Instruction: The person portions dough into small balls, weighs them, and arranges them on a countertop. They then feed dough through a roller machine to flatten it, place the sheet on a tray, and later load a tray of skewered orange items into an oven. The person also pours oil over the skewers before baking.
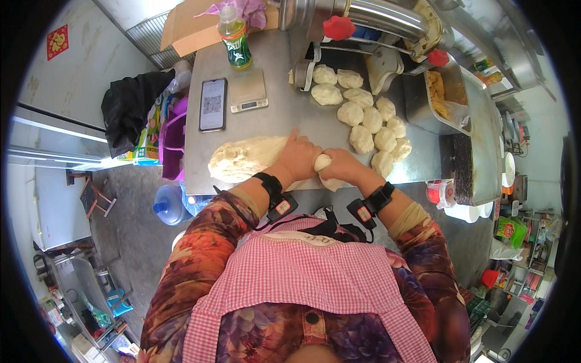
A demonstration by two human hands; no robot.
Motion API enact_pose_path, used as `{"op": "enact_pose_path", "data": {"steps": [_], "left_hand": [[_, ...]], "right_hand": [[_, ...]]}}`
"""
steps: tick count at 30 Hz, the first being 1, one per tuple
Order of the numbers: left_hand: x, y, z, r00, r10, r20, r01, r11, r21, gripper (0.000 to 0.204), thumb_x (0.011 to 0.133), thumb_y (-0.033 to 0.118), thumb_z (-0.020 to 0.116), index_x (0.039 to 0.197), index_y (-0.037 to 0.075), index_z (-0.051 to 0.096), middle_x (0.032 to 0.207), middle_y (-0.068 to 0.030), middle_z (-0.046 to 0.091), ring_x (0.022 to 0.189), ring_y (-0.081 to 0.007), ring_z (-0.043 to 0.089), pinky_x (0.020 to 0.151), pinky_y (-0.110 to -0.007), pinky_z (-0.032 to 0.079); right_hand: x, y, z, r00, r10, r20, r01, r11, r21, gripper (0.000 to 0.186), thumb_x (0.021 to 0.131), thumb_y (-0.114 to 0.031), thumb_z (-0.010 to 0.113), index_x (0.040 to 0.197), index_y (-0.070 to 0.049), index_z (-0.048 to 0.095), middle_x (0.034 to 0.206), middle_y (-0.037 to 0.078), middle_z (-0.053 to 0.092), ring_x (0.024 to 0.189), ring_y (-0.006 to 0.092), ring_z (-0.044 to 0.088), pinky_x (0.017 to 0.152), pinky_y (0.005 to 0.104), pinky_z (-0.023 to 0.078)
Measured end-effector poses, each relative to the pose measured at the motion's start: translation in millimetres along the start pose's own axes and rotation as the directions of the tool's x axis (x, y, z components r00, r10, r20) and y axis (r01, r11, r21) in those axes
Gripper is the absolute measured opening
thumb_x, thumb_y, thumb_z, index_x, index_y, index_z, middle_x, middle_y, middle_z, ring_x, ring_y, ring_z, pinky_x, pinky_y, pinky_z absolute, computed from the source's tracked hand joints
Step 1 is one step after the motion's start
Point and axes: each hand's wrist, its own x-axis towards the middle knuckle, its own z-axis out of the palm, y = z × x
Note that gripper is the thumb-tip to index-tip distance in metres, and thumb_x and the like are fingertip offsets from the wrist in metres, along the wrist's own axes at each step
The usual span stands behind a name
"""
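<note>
A long, pale slab of dough (242, 160) lies near the front edge of the steel table. My left hand (299, 156) is closed over its right end, with one finger pointing away from me. Close beside it, my right hand (344, 166) is wrapped round a dough piece (322, 162), which bulges out between the two hands. Some dough also hangs below my right hand at the table edge. Beyond my right hand sits a group of several rounded dough lumps (362, 139), many touching one another.
A phone (212, 105), a small digital scale (248, 92) and a green-labelled bottle (235, 39) stand at the far left of the steel table (275, 118). A machine with a metal roller (387, 21) rises at the back. On the right are a metal tub (417, 100) and stacked dark trays (463, 172).
</note>
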Motion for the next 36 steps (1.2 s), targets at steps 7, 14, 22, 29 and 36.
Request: {"op": "enact_pose_path", "data": {"steps": [7,14,22,29,36], "left_hand": [[11.2,-23.5,3.9,0.998,-0.022,-0.054,0.021,1.0,-0.018,0.036,0.068,0.035,0.064,0.097,0.014,0.063,0.087,-0.0092,0.065,0.093,-0.0281,0.058,0.101,-0.051,0.033],[-0.6,-14.1,-38.2,0.983,-0.052,0.173,0.139,-0.4,-0.906,0.056,0.097,0.043,0.044,0.134,0.001,0.04,0.127,-0.0109,0.051,0.114,-0.0231,0.053,0.1,-0.036,0.04],[31.9,-125.4,-63.0,0.71,-0.54,-0.451,0.191,0.764,-0.616,0.041,0.094,0.029,0.05,0.121,-0.001,0.053,0.117,-0.0196,0.057,0.108,-0.0329,0.053,0.095,-0.04,0.042],[30.3,-193.8,-48.4,0.852,-0.412,-0.322,0.287,0.883,-0.37,0.049,0.089,0.025,0.053,0.132,0.002,0.046,0.13,-0.0226,0.048,0.12,-0.0386,0.045,0.101,-0.043,0.036],[1.2,-88.4,-46.4,0.971,0.031,-0.237,-0.167,0.795,-0.583,0.072,0.079,0.031,0.067,0.137,0.002,0.035,0.136,-0.0202,0.042,0.129,-0.0376,0.036,0.11,-0.044,0.025]], "right_hand": [[-48.5,-43.4,-25.8,0.93,-0.353,0.101,0.163,0.645,0.746,0.05,0.07,-0.007,0.068,0.118,-0.003,0.055,0.107,0.003,0.062,0.096,0.0118,0.057,0.086,0.026,0.045],[-21.2,-53.8,-26.2,0.865,-0.329,-0.377,0.438,0.864,0.25,0.082,0.076,-0.03,0.071,0.14,0.002,0.03,0.13,0.017,0.046,0.12,0.0259,0.045,0.101,0.0347,0.036],[-15.7,-27.1,-15.9,0.888,-0.24,-0.392,0.282,0.958,0.054,0.082,0.081,-0.041,0.066,0.141,0.002,0.03,0.142,0.024,0.036,0.133,0.034,0.035,0.11,0.0397,0.027],[-4.8,0.9,6.0,0.923,-0.177,-0.342,0.221,0.971,0.095,0.067,0.079,-0.028,0.07,0.137,-0.007,0.042,0.131,0.019,0.048,0.117,0.0299,0.051,0.093,0.0356,0.045],[19.2,-2.3,27.3,0.903,-0.181,-0.389,0.272,0.943,0.191,0.032,0.073,-0.011,0.073,0.102,-0.001,0.064,0.092,0.011,0.064,0.081,0.0208,0.063,0.07,0.0294,0.051]]}}
